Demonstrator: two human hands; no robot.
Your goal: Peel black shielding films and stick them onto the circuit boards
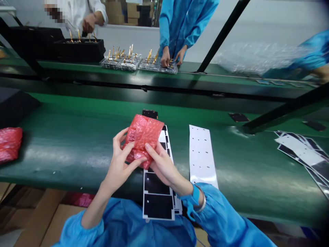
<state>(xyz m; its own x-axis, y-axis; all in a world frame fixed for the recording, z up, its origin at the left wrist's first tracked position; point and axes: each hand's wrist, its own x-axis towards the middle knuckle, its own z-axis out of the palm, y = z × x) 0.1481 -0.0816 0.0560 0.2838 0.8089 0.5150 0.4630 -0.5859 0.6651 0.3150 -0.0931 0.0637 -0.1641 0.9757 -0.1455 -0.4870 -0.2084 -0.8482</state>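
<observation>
Both my hands hold a red bubble-wrap packet (144, 135) above the green work surface. My left hand (120, 159) grips its left and lower edge, fingers curled round it. On the right side my right hand (161, 163) presses its thumb on the front, with the other fingers behind. What the packet contains is hidden. Beneath my hands lies a white sheet with black rectangular stickers (158, 206), partly covered by the packet and my right hand. A dark circuit board (150, 114) shows just behind the packet.
A white sheet with small holes (202, 147) lies to the right, and stacked sticker sheets (304, 151) farther right. Another red bubble-wrap packet (9, 144) sits at the left. A black post (285, 109) rises at right. Across the line, co-workers handle clear trays (120, 62).
</observation>
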